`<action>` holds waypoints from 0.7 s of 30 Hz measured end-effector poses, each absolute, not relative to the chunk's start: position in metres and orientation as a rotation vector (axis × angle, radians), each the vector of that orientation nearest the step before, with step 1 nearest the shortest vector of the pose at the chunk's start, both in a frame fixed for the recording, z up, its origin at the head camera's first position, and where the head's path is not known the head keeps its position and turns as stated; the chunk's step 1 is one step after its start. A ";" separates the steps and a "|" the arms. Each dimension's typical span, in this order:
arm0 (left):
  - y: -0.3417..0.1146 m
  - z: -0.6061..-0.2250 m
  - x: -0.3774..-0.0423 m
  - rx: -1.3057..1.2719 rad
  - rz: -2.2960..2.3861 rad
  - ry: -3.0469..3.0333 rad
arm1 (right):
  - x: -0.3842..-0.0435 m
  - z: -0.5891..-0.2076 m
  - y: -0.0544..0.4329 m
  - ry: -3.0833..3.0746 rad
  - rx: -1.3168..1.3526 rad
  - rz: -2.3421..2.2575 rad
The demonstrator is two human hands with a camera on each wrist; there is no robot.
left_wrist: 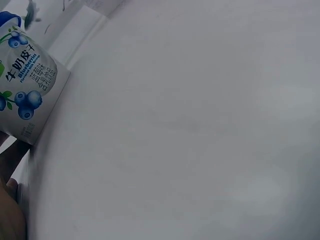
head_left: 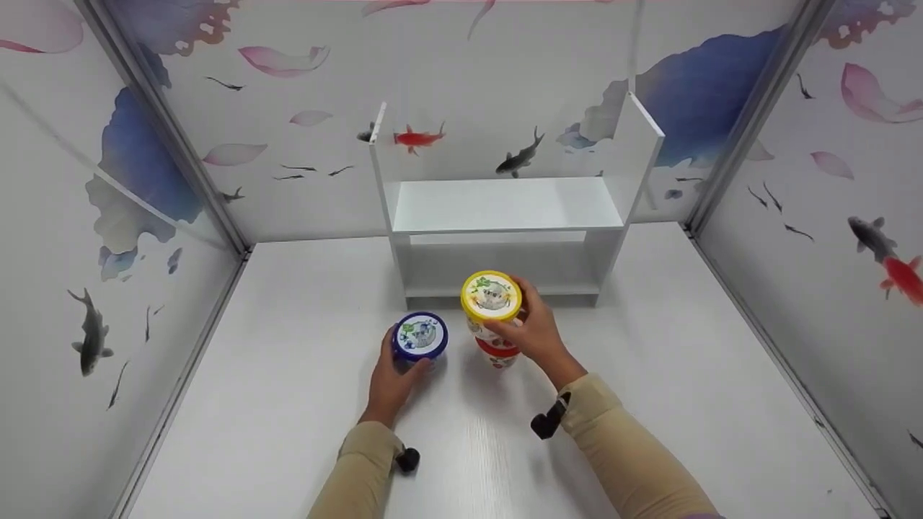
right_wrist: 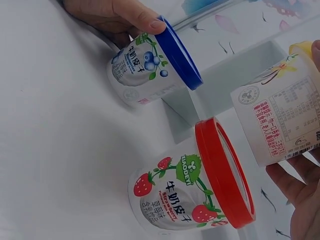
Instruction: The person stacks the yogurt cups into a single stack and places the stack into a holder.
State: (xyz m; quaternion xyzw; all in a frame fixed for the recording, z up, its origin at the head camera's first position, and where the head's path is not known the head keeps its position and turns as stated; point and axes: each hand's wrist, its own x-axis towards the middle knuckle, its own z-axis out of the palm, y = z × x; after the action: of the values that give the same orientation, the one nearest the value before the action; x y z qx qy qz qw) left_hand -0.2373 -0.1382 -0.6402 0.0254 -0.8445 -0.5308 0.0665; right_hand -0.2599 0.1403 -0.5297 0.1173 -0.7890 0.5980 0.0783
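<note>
Red-lidded tub (head_left: 497,353), two gripped tubs nearby.
Head: left of it, left hand (head_left: 390,380) curls round blue-lidded tub (head_left: 420,336). Left wrist: fingers barely show. Right wrist: above red-lidded tub, right hand (right_wrist: 304,197) clasps yellow-lidded tub (right_wrist: 280,110) in curled fingers.

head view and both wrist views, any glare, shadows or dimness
Head view: a soft shadow on the white table by the red-lidded tub, pale sheen nearer the camera; left wrist: dim and greyish, left hand in shadow; right wrist: brighter, that tub's strawberry lettering readable.
</note>
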 end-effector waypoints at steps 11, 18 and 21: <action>-0.139 -0.639 -0.237 0.070 -1.609 -2.539 | -0.261 -0.526 0.121 -2.400 0.307 1.814; -0.139 -0.637 -0.237 0.061 -1.631 -2.526 | -0.262 -0.527 0.109 -2.388 0.351 1.799; -0.138 -0.638 -0.236 0.058 -1.648 -2.518 | -0.262 -0.527 0.105 -2.389 0.373 1.801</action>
State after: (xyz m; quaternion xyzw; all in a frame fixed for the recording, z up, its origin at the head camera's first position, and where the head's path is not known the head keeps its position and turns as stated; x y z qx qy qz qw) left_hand -0.2359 -0.1381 -0.6377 0.0194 -0.8347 -0.5465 0.0659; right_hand -0.2617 0.1046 -0.5274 0.1233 -0.7908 0.5962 0.0632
